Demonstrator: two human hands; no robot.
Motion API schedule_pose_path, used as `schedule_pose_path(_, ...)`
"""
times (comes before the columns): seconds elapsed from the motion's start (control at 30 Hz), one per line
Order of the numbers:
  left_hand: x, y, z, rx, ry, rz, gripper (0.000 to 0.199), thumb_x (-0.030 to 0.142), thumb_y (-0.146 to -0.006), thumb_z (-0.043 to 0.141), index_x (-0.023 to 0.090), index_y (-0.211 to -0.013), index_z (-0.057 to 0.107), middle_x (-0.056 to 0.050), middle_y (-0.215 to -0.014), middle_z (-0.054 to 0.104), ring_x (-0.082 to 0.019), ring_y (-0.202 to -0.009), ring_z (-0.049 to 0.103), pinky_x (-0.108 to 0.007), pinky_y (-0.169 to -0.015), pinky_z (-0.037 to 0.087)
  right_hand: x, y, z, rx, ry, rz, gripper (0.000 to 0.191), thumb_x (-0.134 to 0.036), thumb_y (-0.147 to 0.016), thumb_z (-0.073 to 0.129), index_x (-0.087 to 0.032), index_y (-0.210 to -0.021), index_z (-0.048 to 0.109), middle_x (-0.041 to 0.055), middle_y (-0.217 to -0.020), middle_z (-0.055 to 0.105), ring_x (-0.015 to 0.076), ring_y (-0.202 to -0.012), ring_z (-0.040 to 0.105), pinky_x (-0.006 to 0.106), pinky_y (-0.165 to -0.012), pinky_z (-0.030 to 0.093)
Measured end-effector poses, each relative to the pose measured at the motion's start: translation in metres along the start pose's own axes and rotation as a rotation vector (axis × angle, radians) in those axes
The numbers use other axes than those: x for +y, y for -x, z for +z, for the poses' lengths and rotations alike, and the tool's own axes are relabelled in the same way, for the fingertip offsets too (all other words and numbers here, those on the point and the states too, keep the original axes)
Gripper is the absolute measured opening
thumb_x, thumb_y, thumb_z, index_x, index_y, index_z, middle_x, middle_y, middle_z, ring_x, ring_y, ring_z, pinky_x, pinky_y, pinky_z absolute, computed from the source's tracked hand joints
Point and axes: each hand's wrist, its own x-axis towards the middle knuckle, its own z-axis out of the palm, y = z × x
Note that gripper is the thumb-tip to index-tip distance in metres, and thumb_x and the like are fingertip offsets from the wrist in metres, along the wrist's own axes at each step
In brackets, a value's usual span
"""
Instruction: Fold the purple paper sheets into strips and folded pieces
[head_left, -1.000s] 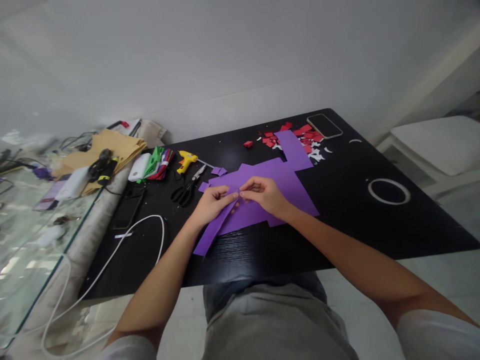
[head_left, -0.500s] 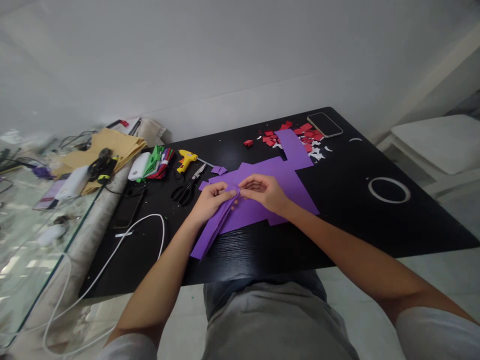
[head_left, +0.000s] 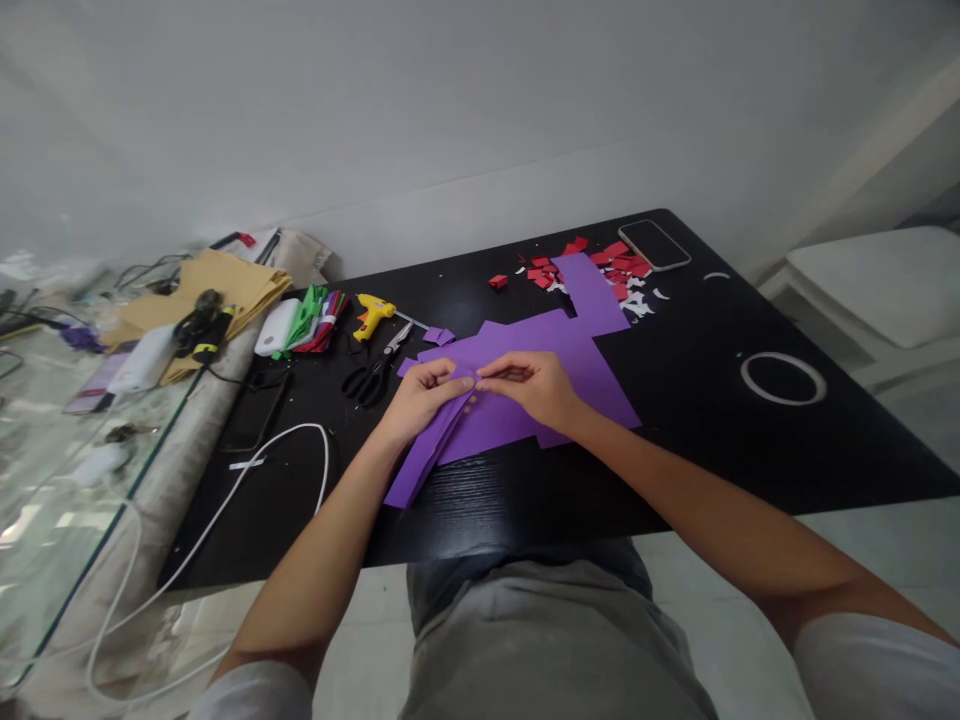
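A folded strip of purple paper (head_left: 421,464) slants up from the table's front edge. My left hand (head_left: 424,398) is closed on its upper part, thumb on top. At the strip's far end, the fingertips of my right hand (head_left: 528,386) pinch the paper's edge close to my left thumb. Beneath both hands, flat purple sheets (head_left: 592,375) overlap on the black table (head_left: 697,440). Another purple piece (head_left: 589,292) reaches toward the back. The edge inside the pinch is mostly hidden by my fingers.
Black-handled scissors (head_left: 366,382), a yellow glue gun (head_left: 372,316) and a small folded purple piece (head_left: 439,337) lie left of the sheets. Red paper scraps (head_left: 625,262) and a phone (head_left: 654,245) are at the back right. A white cable (head_left: 324,455) curls over the left side.
My hands stay on the purple strip, and my right fingertips have closed in slightly on its end. The whole view has shifted a little.
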Motion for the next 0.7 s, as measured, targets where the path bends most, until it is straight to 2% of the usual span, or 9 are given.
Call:
schedule_pose_path(0.23,-0.0001,-0.0010,-0.0005,0.022,-0.057,0.044,0.030,0.042,-0.074,0.089,0.017,-0.073,0.073,0.002,-0.067,0.070,-0.010,-0.057,0.058,-0.023,-0.059,0.047,0.0015,0.0003,0.0010,0.014,-0.003,-0.006,0.031,-0.046,-0.069,0.094,-0.022,-0.084,0.083,0.0046,-0.087,0.083,0.0228,-0.083,0.079,0.041,-0.088,0.065)
schedule_pose_path(0.5,-0.0029,-0.0007,-0.0028,0.052,-0.080,0.013,0.030,0.044,-0.072,0.089,0.018,-0.074,0.074,0.001,-0.067,0.069,-0.010,-0.056,0.055,-0.023,-0.056,0.044,-0.0029,0.0013,0.0001,0.016,0.049,-0.020,0.029,-0.048,-0.072,0.092,-0.023,-0.084,0.082,0.0050,-0.090,0.083,0.0243,-0.088,0.078,0.042,-0.091,0.064)
schedule_pose_path(0.7,0.0000,0.0001,-0.0014,0.071,-0.063,-0.002,0.029,0.040,-0.070,0.092,0.018,-0.070,0.073,0.003,-0.064,0.065,-0.008,-0.054,0.051,-0.022,-0.055,0.042,-0.0036,0.0013,-0.0018,0.017,0.124,-0.050,0.022,-0.041,-0.076,0.090,-0.023,-0.087,0.083,0.0045,-0.090,0.083,0.0235,-0.085,0.078,0.039,-0.086,0.064)
